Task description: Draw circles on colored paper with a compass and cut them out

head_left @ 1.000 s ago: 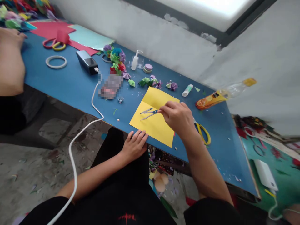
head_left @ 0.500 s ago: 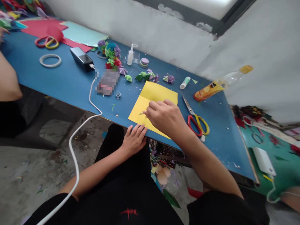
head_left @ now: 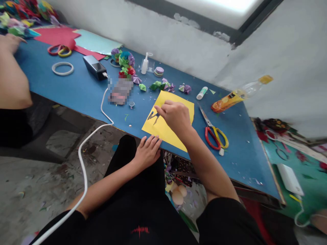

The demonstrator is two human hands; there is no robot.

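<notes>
My left hand lies flat at the table's front edge, fingers stretched out, by the near corner of a yellow paper sheet. Over that sheet is my right hand, its fingers curled and its thumb pointing left. Just left of the thumb, two small slender dark shapes with blue ends show against the paper; I cannot make out what they are, or whether the curled fingers hold one. Red-and-yellow-handled scissors lie right of the sheet, blades pointing away from me.
Behind the sheet are folded paper pieces, a glue stick and a small white bottle. A juice bottle lies at right. A power bank with a white cable sits left. Another person's arm rests at far left.
My right hand has shifted up and left across the yellow sheet, and the dark blue-ended shapes now show beside it. My left hand stays put. The other person's hand has come further into view.
</notes>
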